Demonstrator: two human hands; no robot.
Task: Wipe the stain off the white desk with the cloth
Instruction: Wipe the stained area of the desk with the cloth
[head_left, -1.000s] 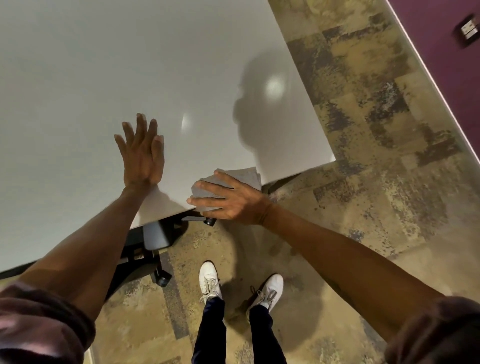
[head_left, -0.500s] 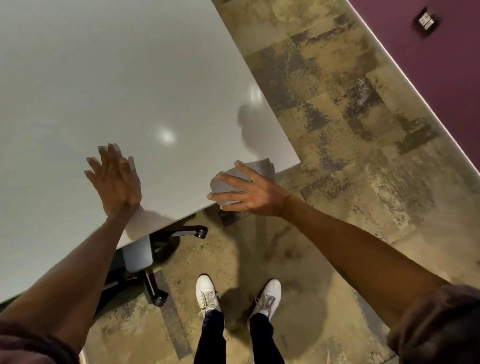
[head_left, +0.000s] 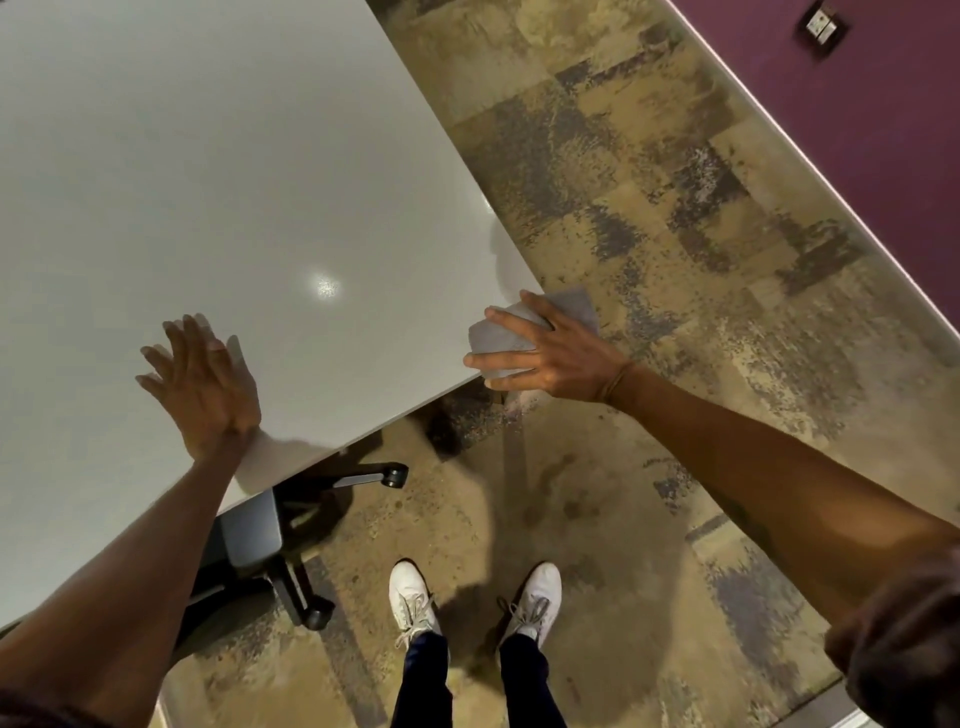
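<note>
The white desk (head_left: 218, 197) fills the upper left of the head view. My right hand (head_left: 556, 353) grips a folded grey cloth (head_left: 498, 338) at the desk's near right corner, and part of the cloth hangs past the edge over the floor. My left hand (head_left: 202, 384) lies flat on the desk top near its front edge, fingers spread and holding nothing. I cannot make out any stain on the visible surface; only a bright light reflection shows.
A grey office chair (head_left: 249, 530) with black wheeled legs sits tucked under the desk's front edge. My feet in white shoes (head_left: 415, 597) stand on mottled brown carpet (head_left: 649, 208). A purple wall (head_left: 857, 130) with a socket (head_left: 822, 26) runs along the upper right.
My right hand has slid the cloth rightward along the front edge to the desk's corner. My left hand stays flat on the desk. The view has shifted right.
</note>
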